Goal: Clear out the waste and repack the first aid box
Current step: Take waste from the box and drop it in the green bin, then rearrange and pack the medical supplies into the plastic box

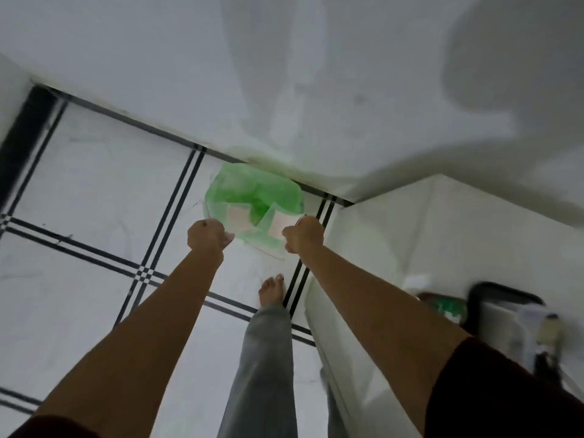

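A green plastic waste bag (252, 194) hangs open above the tiled floor, close to the wall. My left hand (207, 233) is closed on its left rim and my right hand (303, 233) is closed on its right rim. Inside the bag lie pale pinkish flat wrappers (238, 218). At the lower right, on a white surface, stands the first aid box (505, 317) with a dark rim, blurred, with small items in it.
The white table or counter (442, 248) fills the right side. The white tile floor (94, 184) with black stripe lines spreads to the left. My bare foot (271, 289) and a grey trouser leg stand below the bag. A white wall (284, 74) runs behind.
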`<state>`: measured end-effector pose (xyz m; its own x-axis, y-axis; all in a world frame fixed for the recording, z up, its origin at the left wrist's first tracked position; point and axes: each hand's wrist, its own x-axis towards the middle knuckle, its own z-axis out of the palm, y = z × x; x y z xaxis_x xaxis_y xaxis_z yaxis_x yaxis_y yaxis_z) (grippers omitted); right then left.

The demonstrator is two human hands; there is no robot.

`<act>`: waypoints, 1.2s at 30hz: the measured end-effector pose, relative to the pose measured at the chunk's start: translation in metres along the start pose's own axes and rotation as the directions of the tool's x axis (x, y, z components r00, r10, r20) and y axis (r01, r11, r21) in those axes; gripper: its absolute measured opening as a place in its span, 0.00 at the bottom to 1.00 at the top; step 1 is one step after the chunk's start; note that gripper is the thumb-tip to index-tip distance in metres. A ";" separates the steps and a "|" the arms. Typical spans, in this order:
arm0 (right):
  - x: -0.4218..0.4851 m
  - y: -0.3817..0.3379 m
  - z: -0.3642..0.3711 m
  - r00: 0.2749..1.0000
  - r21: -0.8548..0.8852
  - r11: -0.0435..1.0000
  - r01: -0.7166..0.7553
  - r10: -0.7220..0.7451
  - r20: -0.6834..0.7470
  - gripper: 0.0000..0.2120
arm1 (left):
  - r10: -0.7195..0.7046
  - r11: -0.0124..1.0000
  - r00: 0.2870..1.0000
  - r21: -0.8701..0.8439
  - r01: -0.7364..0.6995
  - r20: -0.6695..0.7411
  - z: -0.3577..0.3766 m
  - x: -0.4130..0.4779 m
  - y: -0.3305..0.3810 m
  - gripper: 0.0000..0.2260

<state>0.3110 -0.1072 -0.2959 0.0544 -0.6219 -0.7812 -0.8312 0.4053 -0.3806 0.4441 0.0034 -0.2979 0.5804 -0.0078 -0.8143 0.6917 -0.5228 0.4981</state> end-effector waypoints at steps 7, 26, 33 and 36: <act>0.074 -0.019 0.057 0.998 -0.021 0.998 -0.058 0.058 0.030 0.15 | 0.066 0.961 0.994 0.274 -0.039 -0.092 0.033 0.089 -0.009 0.13; 0.041 -0.010 0.028 0.771 -0.551 0.561 0.618 -0.570 0.284 0.08 | 0.469 0.554 0.815 0.605 -0.572 0.342 0.053 0.038 -0.011 0.18; -0.038 -0.011 -0.065 0.669 -0.533 0.499 0.683 -0.720 0.184 0.11 | 0.628 0.414 0.671 0.561 -0.717 0.394 0.062 -0.081 -0.004 0.17; -0.089 0.002 -0.109 0.628 -0.529 0.477 0.702 -0.764 0.145 0.11 | 0.672 0.367 0.627 0.557 -0.745 0.395 0.055 -0.152 -0.003 0.16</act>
<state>0.2443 -0.1241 -0.1736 0.7498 -0.6031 -0.2721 -0.6507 -0.5976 -0.4685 0.3299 -0.0407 -0.1924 0.6591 -0.6926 -0.2932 -0.4176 -0.6612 0.6232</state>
